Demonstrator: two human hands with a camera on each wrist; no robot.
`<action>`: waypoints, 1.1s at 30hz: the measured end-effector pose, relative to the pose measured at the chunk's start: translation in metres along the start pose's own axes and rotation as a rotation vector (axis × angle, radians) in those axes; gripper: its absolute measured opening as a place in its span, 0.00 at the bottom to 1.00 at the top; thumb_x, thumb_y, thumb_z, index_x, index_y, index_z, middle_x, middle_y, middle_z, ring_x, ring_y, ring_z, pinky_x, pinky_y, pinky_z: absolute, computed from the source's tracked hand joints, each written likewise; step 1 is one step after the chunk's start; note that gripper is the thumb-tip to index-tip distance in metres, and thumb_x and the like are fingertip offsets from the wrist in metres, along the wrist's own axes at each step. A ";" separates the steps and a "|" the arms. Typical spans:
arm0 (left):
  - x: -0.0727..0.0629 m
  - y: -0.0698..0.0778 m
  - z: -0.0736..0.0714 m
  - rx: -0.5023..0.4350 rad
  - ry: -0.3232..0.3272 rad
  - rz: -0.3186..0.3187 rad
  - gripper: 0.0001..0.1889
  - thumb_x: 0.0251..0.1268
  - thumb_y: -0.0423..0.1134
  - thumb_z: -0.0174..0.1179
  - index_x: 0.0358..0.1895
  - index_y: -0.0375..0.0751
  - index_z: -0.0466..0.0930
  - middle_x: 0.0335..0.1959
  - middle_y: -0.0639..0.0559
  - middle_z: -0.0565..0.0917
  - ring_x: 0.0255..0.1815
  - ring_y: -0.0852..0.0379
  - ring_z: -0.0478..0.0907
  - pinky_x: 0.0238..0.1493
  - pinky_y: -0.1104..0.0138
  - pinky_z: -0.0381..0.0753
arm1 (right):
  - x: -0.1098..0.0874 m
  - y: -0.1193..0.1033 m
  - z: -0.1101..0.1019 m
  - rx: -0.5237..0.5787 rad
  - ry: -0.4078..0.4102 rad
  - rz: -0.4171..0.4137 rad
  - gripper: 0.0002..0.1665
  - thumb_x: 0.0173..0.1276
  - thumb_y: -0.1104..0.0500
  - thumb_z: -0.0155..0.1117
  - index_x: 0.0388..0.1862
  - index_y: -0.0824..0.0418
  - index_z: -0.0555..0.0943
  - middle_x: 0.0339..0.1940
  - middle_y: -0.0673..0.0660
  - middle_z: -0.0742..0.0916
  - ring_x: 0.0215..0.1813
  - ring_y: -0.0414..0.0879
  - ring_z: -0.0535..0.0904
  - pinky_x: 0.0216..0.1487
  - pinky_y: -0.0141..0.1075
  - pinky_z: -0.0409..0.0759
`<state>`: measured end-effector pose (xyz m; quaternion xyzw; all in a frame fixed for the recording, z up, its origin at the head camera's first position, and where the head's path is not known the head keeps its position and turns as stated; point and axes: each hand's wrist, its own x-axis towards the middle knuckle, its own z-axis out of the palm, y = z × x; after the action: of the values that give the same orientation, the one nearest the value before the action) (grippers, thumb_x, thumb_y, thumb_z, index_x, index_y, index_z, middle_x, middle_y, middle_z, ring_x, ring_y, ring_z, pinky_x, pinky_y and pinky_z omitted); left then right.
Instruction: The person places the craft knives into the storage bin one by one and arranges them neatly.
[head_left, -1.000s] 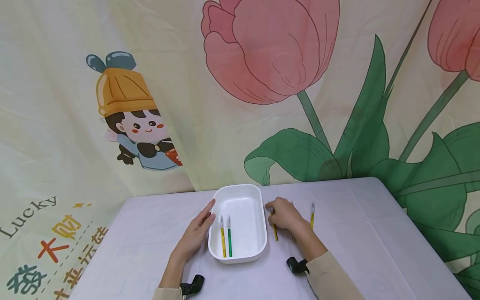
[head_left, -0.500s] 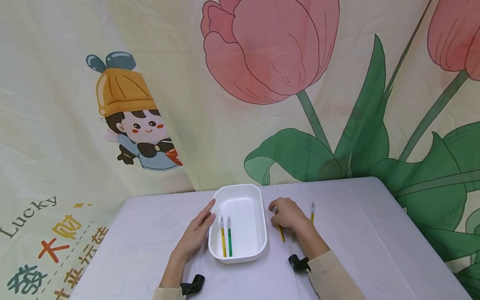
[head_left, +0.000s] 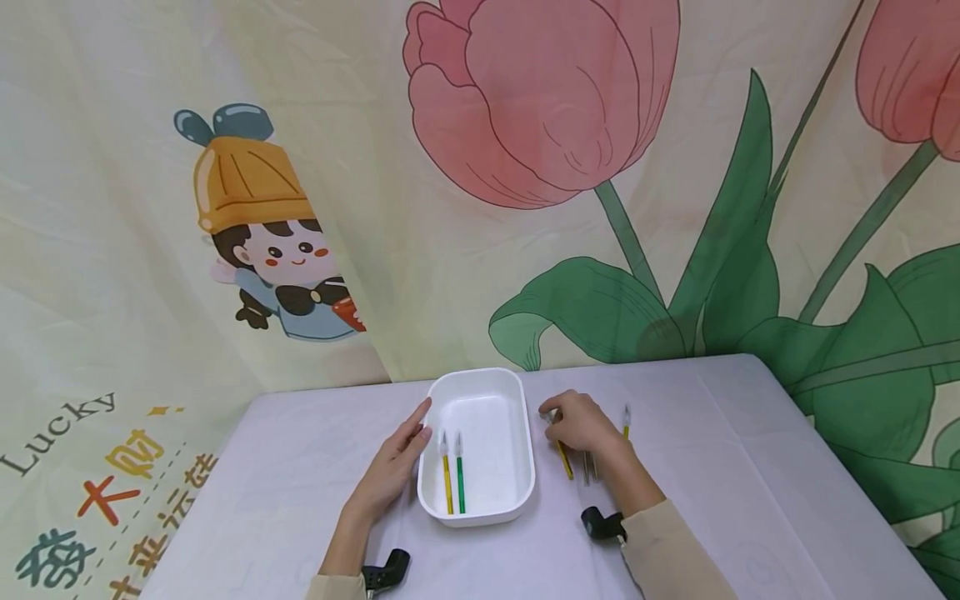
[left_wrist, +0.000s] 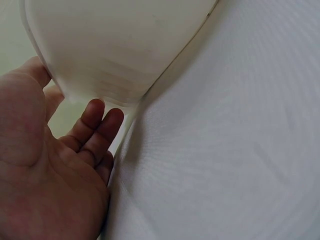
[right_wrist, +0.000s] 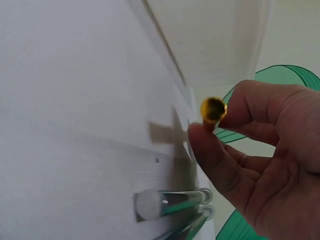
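In the head view my right hand (head_left: 581,423) pinches a slim yellow pen (head_left: 565,461) with a clear cap between thumb and fingertips. The right wrist view shows the pen's round yellow end (right_wrist: 214,111) pointing at the camera. My left hand (head_left: 390,467) rests against the left side of a white tray (head_left: 525,450), its fingers loosely extended and its thumb at the rim. From the left wrist, the fingertips (left_wrist: 112,120) lie close by the tray's wall (left_wrist: 115,45). Inside the tray lie a yellow pen (head_left: 447,479) and a green pen (head_left: 460,479), both clear-capped.
Two clear pens (head_left: 587,468) lie under my right hand; green shows in them in the right wrist view (right_wrist: 175,204). Another yellow pen (head_left: 627,421) lies beyond the right wrist. A white cloth covers the table (head_left: 720,467), with a printed curtain (head_left: 450,275) behind it.
My right hand has shifted slightly right, away from the tray, with the yellow pen in its fingers. The left hand and the tray stay in place.
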<state>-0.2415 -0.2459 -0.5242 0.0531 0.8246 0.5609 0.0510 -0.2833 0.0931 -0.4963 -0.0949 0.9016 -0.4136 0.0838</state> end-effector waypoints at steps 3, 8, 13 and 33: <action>0.000 -0.001 0.000 0.000 -0.001 0.006 0.31 0.82 0.57 0.51 0.83 0.67 0.58 0.84 0.67 0.56 0.87 0.51 0.47 0.85 0.46 0.45 | 0.000 0.000 -0.005 0.088 0.007 -0.028 0.25 0.61 0.70 0.66 0.59 0.63 0.86 0.30 0.57 0.84 0.23 0.45 0.79 0.24 0.35 0.79; 0.000 -0.002 0.000 -0.001 -0.001 0.017 0.30 0.81 0.58 0.51 0.82 0.70 0.58 0.84 0.65 0.56 0.87 0.49 0.47 0.85 0.46 0.45 | -0.001 -0.005 -0.011 0.262 0.007 -0.074 0.28 0.62 0.71 0.63 0.63 0.62 0.85 0.35 0.58 0.84 0.28 0.47 0.80 0.29 0.37 0.85; 0.001 -0.002 0.000 -0.002 0.001 0.009 0.31 0.79 0.61 0.52 0.81 0.71 0.59 0.84 0.68 0.57 0.87 0.50 0.47 0.85 0.47 0.45 | -0.004 -0.014 -0.014 0.396 -0.010 -0.123 0.29 0.63 0.72 0.63 0.64 0.62 0.84 0.40 0.61 0.84 0.33 0.48 0.82 0.35 0.40 0.89; 0.001 -0.001 0.000 -0.011 -0.001 -0.017 0.27 0.83 0.54 0.51 0.80 0.77 0.59 0.84 0.67 0.56 0.88 0.50 0.47 0.85 0.46 0.46 | -0.017 -0.051 -0.008 0.499 -0.055 -0.283 0.26 0.71 0.70 0.62 0.67 0.56 0.83 0.52 0.68 0.83 0.38 0.51 0.81 0.40 0.45 0.91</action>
<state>-0.2425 -0.2459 -0.5247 0.0462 0.8220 0.5648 0.0563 -0.2632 0.0702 -0.4510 -0.2072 0.7471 -0.6276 0.0704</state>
